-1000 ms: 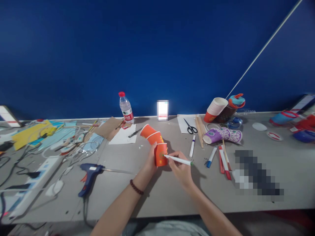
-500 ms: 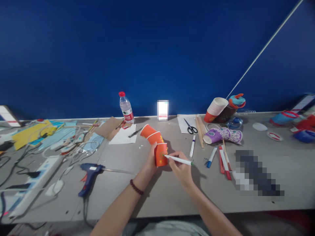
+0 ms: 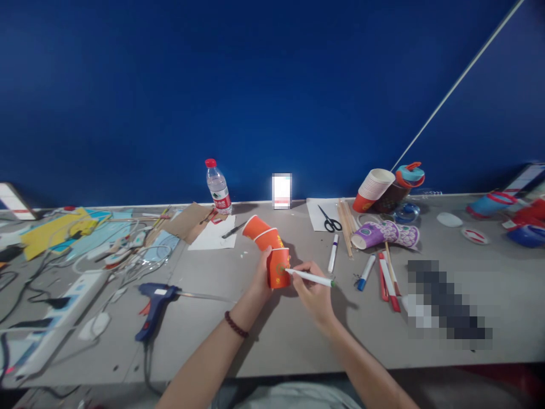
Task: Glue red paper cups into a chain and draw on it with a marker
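Observation:
Three orange paper cups (image 3: 279, 276) form a curved row on the table, each overlapping the one before it. My left hand (image 3: 260, 276) is closed around the side of the nearest cup. In my right hand (image 3: 314, 292) is a white marker with a green end (image 3: 313, 277), gripped like a pen. Its tip touches the face of the nearest cup, where a green mark shows. To the right lie a capped purple marker (image 3: 333, 253) and a blue marker (image 3: 366, 272).
A blue glue gun (image 3: 157, 307) and a power strip (image 3: 63, 321) lie left. Behind stand a water bottle (image 3: 219, 190) and a bright phone (image 3: 281, 191). Rightward are scissors (image 3: 331, 221), stacked cups (image 3: 373, 190), purple patterned cups (image 3: 385, 234) and red markers (image 3: 389, 284).
Both hands, the cups and the marker stay almost exactly in place. The green mark under the tip looks slightly fuller.

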